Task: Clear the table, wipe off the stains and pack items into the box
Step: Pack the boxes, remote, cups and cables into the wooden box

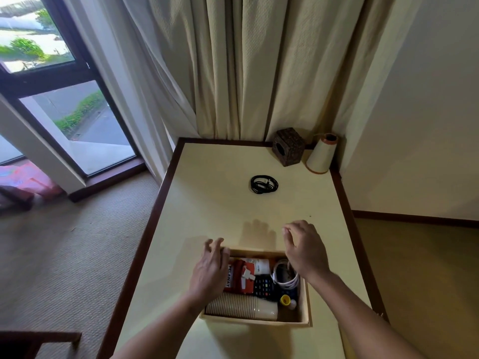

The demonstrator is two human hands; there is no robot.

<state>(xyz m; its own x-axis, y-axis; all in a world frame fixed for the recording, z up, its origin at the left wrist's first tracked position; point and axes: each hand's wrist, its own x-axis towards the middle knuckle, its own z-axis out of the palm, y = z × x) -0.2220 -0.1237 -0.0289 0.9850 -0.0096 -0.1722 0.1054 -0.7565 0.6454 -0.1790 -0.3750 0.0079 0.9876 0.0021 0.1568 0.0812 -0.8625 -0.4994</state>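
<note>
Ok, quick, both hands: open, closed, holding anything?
Left hand: open, holding nothing, fingers over the far-left corner of the box.
Right hand: open, fingers loosely curled, holding nothing.

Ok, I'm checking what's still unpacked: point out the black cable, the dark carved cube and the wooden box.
black cable [263, 186]: head view, strands at the coil's middle.
dark carved cube [292, 151]: head view, face right of the hole.
wooden box [256, 252]: head view, far rim.
</note>
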